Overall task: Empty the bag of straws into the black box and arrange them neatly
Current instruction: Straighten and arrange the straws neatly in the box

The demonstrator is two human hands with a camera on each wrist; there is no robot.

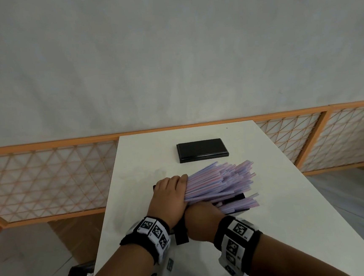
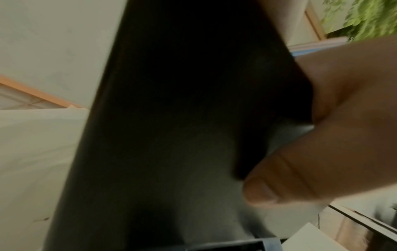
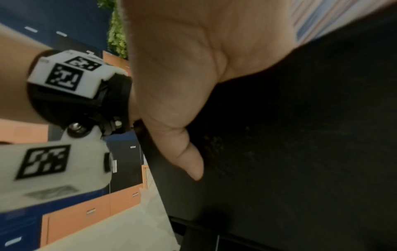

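Both hands grasp the black box (image 1: 240, 196): left hand (image 1: 170, 196) pressing straws (image 1: 220, 183) fanning toward two o'clock, right hand (image 1: 202, 220) nearer.

Soft, even light fills the head view, with only faint shadows on the white table (image 1: 257, 175) beneath the straws (image 1: 220, 185); straight lines bow toward the frame edges. The left wrist view is dim and smeared by motion blur, the black box (image 2: 171, 118) nearly featureless. The right wrist view is sharper on the marker band (image 3: 64, 76), while the dark box surface shows grain.
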